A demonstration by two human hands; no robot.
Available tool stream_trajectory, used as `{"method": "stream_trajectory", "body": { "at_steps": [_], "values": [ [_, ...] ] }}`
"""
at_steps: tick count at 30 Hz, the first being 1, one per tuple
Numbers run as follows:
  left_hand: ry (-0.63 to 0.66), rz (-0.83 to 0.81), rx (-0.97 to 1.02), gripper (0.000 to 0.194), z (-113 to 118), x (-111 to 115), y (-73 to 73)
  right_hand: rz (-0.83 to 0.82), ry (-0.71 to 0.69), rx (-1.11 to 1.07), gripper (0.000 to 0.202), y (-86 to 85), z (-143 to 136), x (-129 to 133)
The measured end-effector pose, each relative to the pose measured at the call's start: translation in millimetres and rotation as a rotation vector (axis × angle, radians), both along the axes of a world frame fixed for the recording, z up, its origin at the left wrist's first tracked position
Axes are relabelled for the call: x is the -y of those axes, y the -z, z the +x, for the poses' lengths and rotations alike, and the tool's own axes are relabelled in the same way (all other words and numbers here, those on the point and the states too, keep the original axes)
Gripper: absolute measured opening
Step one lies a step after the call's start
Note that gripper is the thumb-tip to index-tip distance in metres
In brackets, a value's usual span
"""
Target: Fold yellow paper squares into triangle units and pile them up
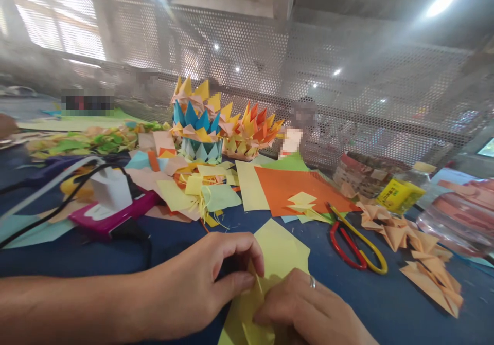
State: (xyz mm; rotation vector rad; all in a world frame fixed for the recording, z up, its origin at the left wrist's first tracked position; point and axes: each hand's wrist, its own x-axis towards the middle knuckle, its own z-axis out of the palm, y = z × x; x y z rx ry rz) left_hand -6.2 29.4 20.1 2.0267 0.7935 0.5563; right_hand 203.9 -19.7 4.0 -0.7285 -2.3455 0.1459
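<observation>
A sheet of yellow paper (283, 244) lies low in the middle of the head view, on a dark blue table. My left hand (216, 278) pinches a raised fold of it between thumb and fingers. Close beside, my right hand (304, 304), with a ring on one finger, has its curled fingers pressed on the same paper near the fold. The paper's lower part is partly covered by my hands. To the right, scissors (357, 242) with one red and one yellow handle lie on the table.
Folded paper crowns (198, 124) stand at the back. An orange sheet (301, 191) lies before them, with paper scraps to its left. A magenta power strip (116, 211) with cables sits at left. Peach folded pieces (401, 232), a yellow-labelled bottle (401, 193) and a pink-lidded container (459, 216) are at right.
</observation>
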Motion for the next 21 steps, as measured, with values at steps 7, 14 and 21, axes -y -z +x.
{"method": "stream_trajectory", "body": {
  "at_steps": [7, 14, 21],
  "values": [
    [-0.018, 0.101, 0.139, 0.02, 2, -1, 5.6, 0.335, 0.067, 0.014, 0.031, 6.4, 0, -8],
    [0.082, 0.634, 0.021, 0.027, -6, 3, 12.7, 0.325, 0.361, -0.006, 0.041, 7.4, 0, -1],
    [0.266, 0.733, 0.025, 0.028, -8, 2, 7.8, 0.09, 0.186, 0.322, 0.027, -3.7, 17, 0]
  ]
}}
